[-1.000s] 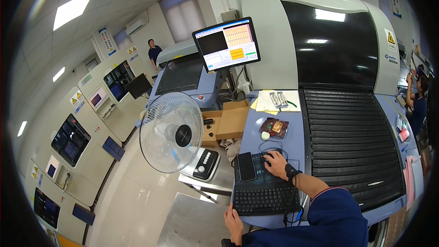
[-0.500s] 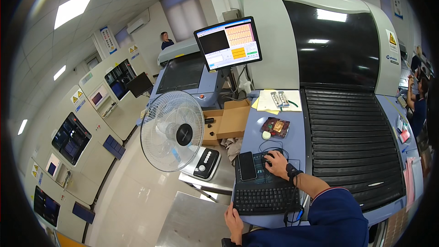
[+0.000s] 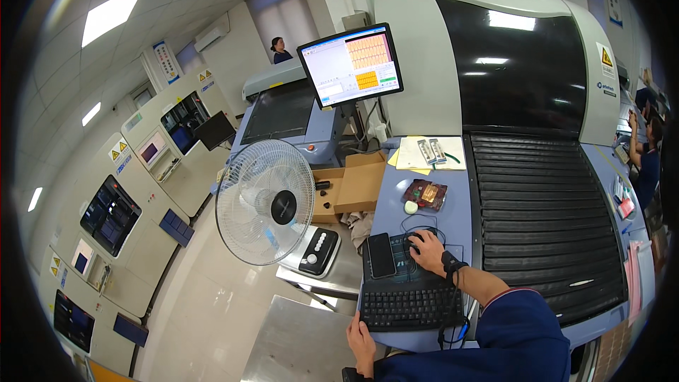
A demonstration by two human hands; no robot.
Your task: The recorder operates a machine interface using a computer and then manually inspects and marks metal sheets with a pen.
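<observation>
Here, everything is placed relative to the black keyboard (image 3: 409, 306).
Keyboard: lies flat on the blue bench (image 3: 396, 201), close to the person's body, with its long side running left to right.
Right hand (image 3: 427, 250): just beyond the far right corner of the keyboard, palm down and curled over a dark computer mouse (image 3: 416, 240); a black wrist strap (image 3: 450, 263) sits behind it.
Left hand (image 3: 361, 341): just off the near left corner of the keyboard, at the bench edge, fingers loosely bent; whether it grips anything cannot be told.
Hands: well apart, one at each end of the keyboard.
Phone (image 3: 382, 255): dark screen up, lying at the far left corner of the keyboard, near the mouse.
Tray (image 3: 425, 194): a small brown pack farther back from the keyboard, with a pale round piece (image 3: 411, 206) just beside it.
Monitor (image 3: 351, 64): lit, raised well behind the keyboard.
Fan (image 3: 266, 201): white, standing to the left of the keyboard, beside an open cardboard box (image 3: 351, 186).
</observation>
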